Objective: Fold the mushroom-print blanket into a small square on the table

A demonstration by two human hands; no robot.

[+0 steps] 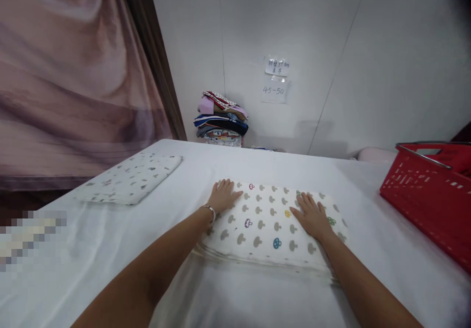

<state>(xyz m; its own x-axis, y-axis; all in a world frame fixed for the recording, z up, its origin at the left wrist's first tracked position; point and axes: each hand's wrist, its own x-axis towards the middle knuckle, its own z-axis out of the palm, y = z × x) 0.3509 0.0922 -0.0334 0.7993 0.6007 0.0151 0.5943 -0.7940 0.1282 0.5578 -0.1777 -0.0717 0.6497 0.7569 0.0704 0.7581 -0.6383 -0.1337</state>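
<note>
A folded white cloth with a mushroom print point(267, 225) lies in front of me, its layers showing along the near edge. Most of the mushrooms are grey-beige, with a few coloured ones. My left hand point(222, 196) rests flat near the cloth's far left corner, fingers spread, a bracelet on the wrist. On the right part of the cloth, my right hand point(312, 215) lies flat with its fingers apart. Neither hand grips anything.
Another folded printed cloth point(136, 178) lies to the left on the white-covered table point(117, 249). At the right edge stands a red plastic basket point(427, 195). Behind the table is a stack of folded fabrics point(221, 119) against the wall. A pink curtain point(73, 72) hangs at left.
</note>
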